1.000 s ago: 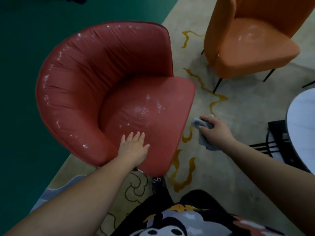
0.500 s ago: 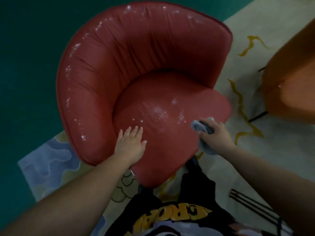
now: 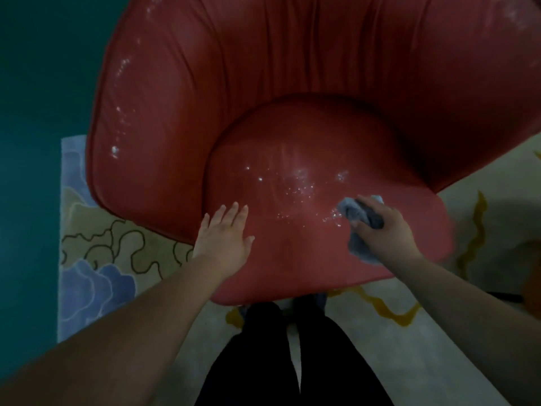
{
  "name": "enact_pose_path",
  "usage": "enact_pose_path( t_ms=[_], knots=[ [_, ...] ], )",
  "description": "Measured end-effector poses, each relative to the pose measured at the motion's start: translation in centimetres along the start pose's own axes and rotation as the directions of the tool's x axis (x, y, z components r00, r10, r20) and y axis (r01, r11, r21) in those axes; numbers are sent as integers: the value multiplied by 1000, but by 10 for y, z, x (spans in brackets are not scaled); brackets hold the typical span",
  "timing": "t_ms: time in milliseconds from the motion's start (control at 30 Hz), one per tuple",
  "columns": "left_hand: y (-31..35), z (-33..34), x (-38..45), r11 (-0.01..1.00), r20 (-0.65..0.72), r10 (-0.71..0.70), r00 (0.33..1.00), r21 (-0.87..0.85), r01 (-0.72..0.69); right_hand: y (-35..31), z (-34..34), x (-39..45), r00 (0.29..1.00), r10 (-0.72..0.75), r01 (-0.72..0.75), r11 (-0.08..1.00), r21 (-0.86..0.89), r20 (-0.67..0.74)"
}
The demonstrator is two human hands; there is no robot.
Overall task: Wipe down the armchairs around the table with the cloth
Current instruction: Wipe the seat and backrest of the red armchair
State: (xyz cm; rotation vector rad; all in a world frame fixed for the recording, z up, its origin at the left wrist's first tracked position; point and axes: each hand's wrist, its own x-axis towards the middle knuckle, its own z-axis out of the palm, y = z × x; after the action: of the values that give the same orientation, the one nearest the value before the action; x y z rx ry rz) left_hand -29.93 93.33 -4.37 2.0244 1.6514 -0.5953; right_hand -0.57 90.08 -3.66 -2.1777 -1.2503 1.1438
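A red leather armchair [image 3: 292,118] fills the upper view, its curved back wrapping a round seat cushion that glistens with shiny specks. My left hand [image 3: 224,237] lies flat and open on the front left of the seat. My right hand [image 3: 386,232] is shut on a crumpled grey cloth [image 3: 355,213], pressed on the front right of the seat beside the shiny patch.
A cream rug [image 3: 409,332] with yellow squiggles and a blue and beige corner pattern [image 3: 96,271] lies under the chair. Dark green floor [image 3: 32,142] runs along the left. My black-trousered legs [image 3: 292,361] stand at the seat's front edge. A sliver of orange shows at the far right [image 3: 531,271].
The view has closed in on the red armchair and the orange chair has left the frame. My right hand carried the cloth from beside the chair onto the seat. My left hand stayed put.
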Motion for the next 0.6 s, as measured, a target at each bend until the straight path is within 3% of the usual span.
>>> enact_pose_path(
  t_ms=[200, 433, 533, 600],
  knots=[
    [-5, 42, 50, 987, -22, 7, 1000, -163, -10, 31, 62, 50, 998, -48, 53, 992, 111, -47],
    [-19, 91, 104, 972, -135, 26, 991, -228, -57, 52, 163, 102, 963, -265, 269, 957, 112, -45],
    [-21, 111, 119, 972, -181, 46, 982, -218, -86, 50, 203, 110, 866, -500, 500, 866, -10, -31],
    [-20, 122, 127, 970, -204, 47, 978, -226, -94, 57, 223, 115, 724, -686, 686, 707, -173, 67]
  ],
)
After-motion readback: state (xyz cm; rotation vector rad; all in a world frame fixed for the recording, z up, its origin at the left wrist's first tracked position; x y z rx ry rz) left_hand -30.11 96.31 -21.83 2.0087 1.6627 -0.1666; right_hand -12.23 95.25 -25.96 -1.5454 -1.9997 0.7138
